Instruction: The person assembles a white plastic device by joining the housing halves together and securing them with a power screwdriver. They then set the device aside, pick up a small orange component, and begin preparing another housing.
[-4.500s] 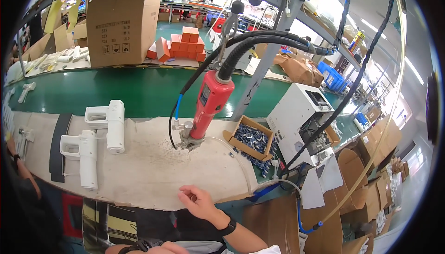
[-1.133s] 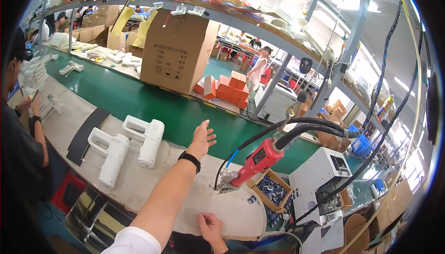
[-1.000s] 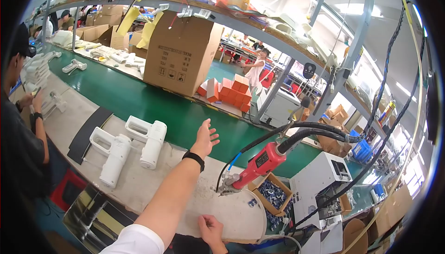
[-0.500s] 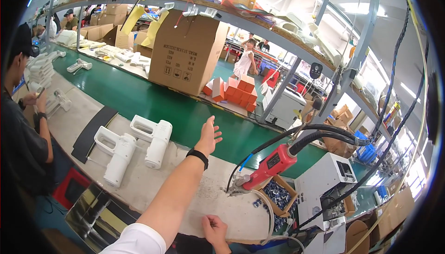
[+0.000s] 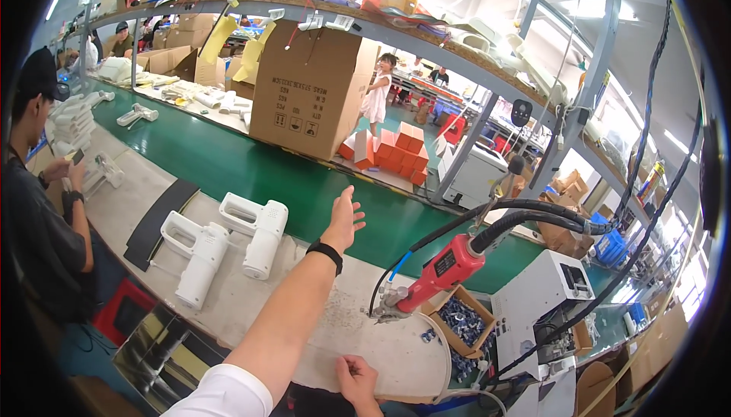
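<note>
My left hand (image 5: 344, 220), with a black band at the wrist, is stretched out over the near edge of the green belt. Its fingers are spread and nothing is in them. At the bench's front edge, my right hand (image 5: 356, 379) has its fingers curled in, and no object shows in it. Left of my left forearm lie two white handheld devices with loop handles, a nearer one (image 5: 199, 263) and a farther one (image 5: 264, 240). To the right, a red power tool (image 5: 442, 271) on a thick black hose slants down toward the bench top (image 5: 327, 348).
A cardboard box (image 5: 463, 318) of small dark blue parts stands beside a white machine (image 5: 537, 306). Across the green belt (image 5: 198, 158) is a large carton (image 5: 304, 89). A black mat (image 5: 160, 223) lies left of the devices. A co-worker (image 5: 49, 219) sits at the left.
The whole view has shifted slightly, while both my hands keep about the same pose. In the background, a person in pale clothing has moved left, closer to the large carton.
</note>
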Motion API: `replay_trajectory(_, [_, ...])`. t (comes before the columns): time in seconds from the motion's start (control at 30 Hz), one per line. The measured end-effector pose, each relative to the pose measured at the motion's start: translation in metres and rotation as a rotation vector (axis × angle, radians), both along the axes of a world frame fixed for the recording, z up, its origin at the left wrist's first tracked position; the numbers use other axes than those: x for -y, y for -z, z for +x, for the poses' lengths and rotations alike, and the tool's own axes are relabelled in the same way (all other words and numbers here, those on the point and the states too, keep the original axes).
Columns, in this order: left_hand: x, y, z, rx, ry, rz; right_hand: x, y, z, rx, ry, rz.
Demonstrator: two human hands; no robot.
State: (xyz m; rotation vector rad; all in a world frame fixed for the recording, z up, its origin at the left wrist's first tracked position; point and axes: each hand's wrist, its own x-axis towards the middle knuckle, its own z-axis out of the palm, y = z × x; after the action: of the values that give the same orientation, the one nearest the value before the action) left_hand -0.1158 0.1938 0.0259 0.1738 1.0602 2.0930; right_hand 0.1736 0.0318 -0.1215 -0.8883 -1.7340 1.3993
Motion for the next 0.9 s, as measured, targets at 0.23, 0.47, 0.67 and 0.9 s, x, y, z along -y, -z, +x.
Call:
replay_trajectory(0.23, [0.008, -0.003, -0.013, -0.068, -0.033, -0.035, 0.0, 0.0, 0.002, -0.05, -0.006, 0.026])
replay_trajectory(0.47, [0.014, -0.002, -0.018, -0.136, -0.033, -0.095, 0.001, -0.008, 0.003, -0.07, -0.019, 0.038])
replay_trajectory(0.67, [0.016, -0.003, -0.017, -0.19, -0.039, -0.148, 0.0, -0.015, 0.003, -0.037, -0.018, 0.043])
replay_trajectory(0.9, [0.025, 0.005, -0.023, -0.316, -0.04, -0.218, -0.001, 0.0, -0.002, -0.084, -0.07, 0.025])
